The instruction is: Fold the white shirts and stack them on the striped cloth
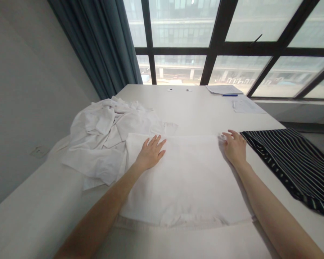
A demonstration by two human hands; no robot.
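White garment point(189, 176) lies flat between counter's point(189, 111) left and right edges; left hand point(150, 154) palm-down, fingers apart, likely pinning it; right hand point(235, 148) curls at its far-right corner, can't tell if pinching.

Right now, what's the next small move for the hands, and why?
Probably smooth the far right corner of the white cloth with the right hand: it looks bunched there. The left hand, spread flat near the cloth's far edge, could steady it.
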